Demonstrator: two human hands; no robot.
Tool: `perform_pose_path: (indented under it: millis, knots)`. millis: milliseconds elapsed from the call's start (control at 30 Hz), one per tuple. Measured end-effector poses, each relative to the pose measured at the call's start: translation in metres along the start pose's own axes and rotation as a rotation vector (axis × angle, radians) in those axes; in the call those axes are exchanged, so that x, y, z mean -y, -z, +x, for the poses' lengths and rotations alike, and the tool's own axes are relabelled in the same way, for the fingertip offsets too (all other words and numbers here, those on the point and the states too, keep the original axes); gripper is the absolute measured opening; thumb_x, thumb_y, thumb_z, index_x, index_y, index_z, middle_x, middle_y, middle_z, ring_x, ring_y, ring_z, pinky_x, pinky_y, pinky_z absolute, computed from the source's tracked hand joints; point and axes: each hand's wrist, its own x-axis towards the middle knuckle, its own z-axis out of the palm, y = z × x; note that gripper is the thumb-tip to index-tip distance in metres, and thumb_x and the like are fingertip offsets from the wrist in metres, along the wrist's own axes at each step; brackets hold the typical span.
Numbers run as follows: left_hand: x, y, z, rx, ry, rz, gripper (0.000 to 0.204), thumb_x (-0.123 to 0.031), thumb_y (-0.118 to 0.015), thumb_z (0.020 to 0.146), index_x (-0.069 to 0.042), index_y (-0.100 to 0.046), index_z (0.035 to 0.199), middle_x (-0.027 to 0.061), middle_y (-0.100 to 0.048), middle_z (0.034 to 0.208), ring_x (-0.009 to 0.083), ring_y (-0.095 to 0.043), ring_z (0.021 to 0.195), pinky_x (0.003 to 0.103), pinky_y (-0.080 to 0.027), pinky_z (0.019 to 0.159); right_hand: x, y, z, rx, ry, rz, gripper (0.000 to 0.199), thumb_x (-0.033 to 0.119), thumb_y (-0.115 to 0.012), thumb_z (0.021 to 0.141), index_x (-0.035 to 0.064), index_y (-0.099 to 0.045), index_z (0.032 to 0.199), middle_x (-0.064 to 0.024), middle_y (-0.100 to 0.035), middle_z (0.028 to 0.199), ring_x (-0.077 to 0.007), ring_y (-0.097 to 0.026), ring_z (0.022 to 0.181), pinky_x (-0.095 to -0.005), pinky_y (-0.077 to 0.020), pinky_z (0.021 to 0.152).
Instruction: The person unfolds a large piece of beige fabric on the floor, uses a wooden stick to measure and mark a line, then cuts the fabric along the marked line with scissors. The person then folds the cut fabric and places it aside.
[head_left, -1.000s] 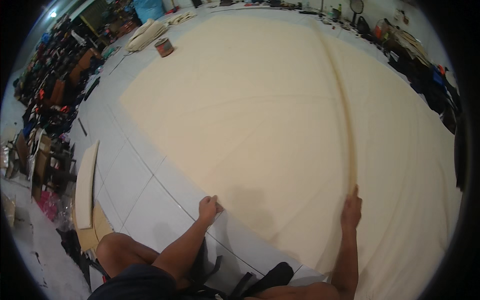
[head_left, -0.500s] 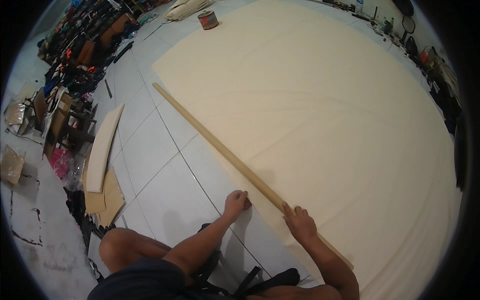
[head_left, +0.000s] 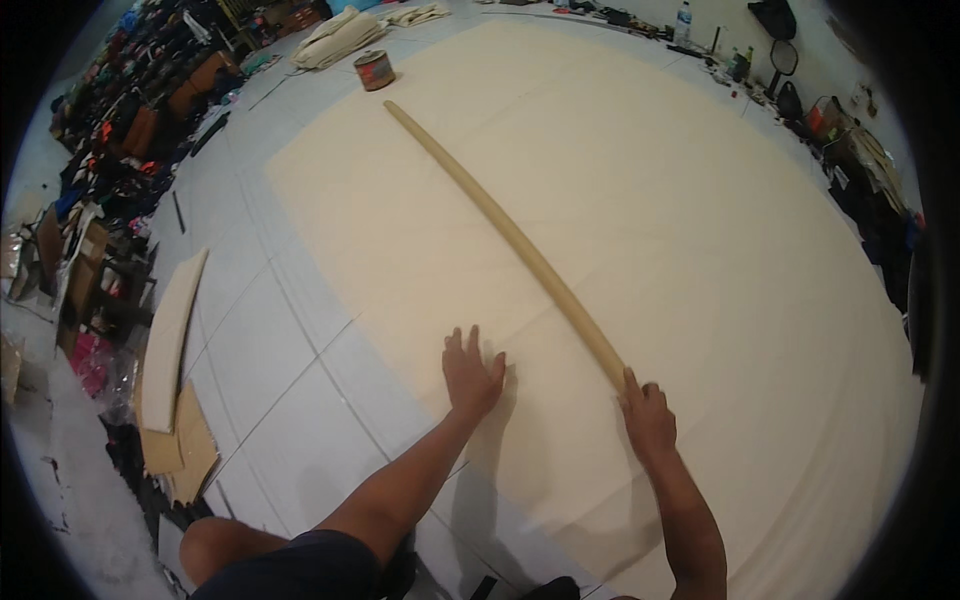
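A large cream cloth (head_left: 720,250) lies spread over the tiled floor. Across it runs a long, flat, yellowish-brown wooden stick (head_left: 512,236), slanting from far left to near right. My right hand (head_left: 650,420) is closed around the near end of this stick. To the left of it, my left hand (head_left: 473,378) is open with fingers spread, palm down at the cloth near its left edge; whether it presses on the cloth or hovers just above is hard to tell. Nothing is in my left hand.
A rusty tin can (head_left: 374,71) stands by the cloth's far left edge, with folded cream fabric (head_left: 340,40) behind it. At left are a long cream panel (head_left: 173,345), cardboard (head_left: 196,445) and a heap of dark clothes (head_left: 105,120). A clear bottle (head_left: 683,22) stands far right.
The stick has moved right, from beside the cloth's left edge farther onto the cloth, with my right hand at its near end. My left hand has opened and moved from the edge onto the cloth area.
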Motion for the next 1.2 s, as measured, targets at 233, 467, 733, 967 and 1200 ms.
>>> perform_pose_path:
  millis: [233,467,733,967,1200]
  knots:
    - [-0.042,-0.045,0.013,0.191,-0.044,0.143,0.077,-0.051,-0.048,0.09,-0.002,-0.028,0.147,0.0301,-0.015,0.152,0.0443,-0.011,0.143,0.054,-0.005,0.116,-0.095,0.002,0.125,-0.005,-0.391,-0.188,0.051,0.033,-0.045,0.099,0.0274,-0.031,0.148,-0.0143,-0.054,0.104,-0.0308,-0.058,0.088,-0.0437,-0.0539,0.075]
    - [-0.049,-0.036,0.021,0.208,-0.029,0.138,0.075,-0.049,-0.051,0.088,-0.002,-0.034,0.144,0.0324,-0.022,0.149,0.0468,-0.018,0.14,0.058,-0.012,0.113,-0.175,0.023,0.23,-0.068,-0.639,-0.026,0.049,0.031,-0.034,0.103,0.0196,-0.025,0.15,-0.0173,-0.053,0.101,-0.0336,-0.06,0.087,-0.0447,-0.0518,0.079]
    - [-0.047,-0.031,0.032,0.273,0.024,0.111,0.075,-0.046,-0.058,0.084,-0.001,-0.037,0.142,0.0336,-0.023,0.148,0.0499,-0.019,0.139,0.061,-0.012,0.112,-0.134,0.022,0.269,-0.072,-0.499,0.021,0.05,0.027,-0.039,0.102,0.024,-0.026,0.15,-0.0145,-0.053,0.103,-0.0289,-0.06,0.088,-0.043,-0.0517,0.079]
    - [-0.045,-0.03,0.036,0.331,0.075,0.075,0.077,-0.045,-0.06,0.082,-0.001,-0.039,0.141,0.0361,-0.023,0.147,0.0526,-0.02,0.137,0.063,-0.011,0.111,-0.073,0.03,0.364,0.122,-0.299,-0.064,0.05,0.029,-0.043,0.1,0.0298,-0.028,0.148,-0.0139,-0.052,0.11,-0.0281,-0.059,0.094,-0.0422,-0.0543,0.077]
    - [-0.042,-0.034,0.036,0.405,0.108,0.084,0.079,-0.05,-0.063,0.079,-0.004,-0.043,0.139,0.036,-0.026,0.145,0.0531,-0.023,0.136,0.066,-0.014,0.109,-0.103,-0.006,0.504,0.01,-0.255,-0.111,0.049,0.031,-0.04,0.101,0.0266,-0.028,0.149,-0.0185,-0.057,0.099,-0.0343,-0.061,0.087,-0.0463,-0.0531,0.074]
